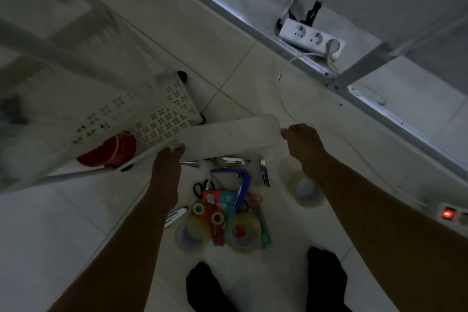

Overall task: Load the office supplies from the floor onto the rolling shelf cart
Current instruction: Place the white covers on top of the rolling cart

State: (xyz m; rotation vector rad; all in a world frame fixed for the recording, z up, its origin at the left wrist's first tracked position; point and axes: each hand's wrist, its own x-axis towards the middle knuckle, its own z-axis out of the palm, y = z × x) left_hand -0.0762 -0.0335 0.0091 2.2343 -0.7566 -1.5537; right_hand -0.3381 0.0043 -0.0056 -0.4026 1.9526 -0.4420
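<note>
The white rolling cart [174, 99] with perforated shelves stands at the left, blurred. A red roll [111, 149] lies on one of its lower shelves. A white rounded panel [228, 134] sits at the cart's near end; I cannot tell whether it is part of the cart. My left hand [168, 159] grips its left end and my right hand [301, 143] is closed on its right end. Below on the floor lie the supplies: a blue stapler [241, 185], black scissors [202, 187], several clear tape rolls [244, 235], a red packet [215, 213] and a single tape roll [307, 191].
A white power strip [312, 37] and a grey metal frame [304, 56] run along the upper right. A white cable [283, 88] loops over the tiles. Another strip with a lit red switch [448, 214] lies at the right edge. My feet in black socks [325, 278] stand just behind the pile.
</note>
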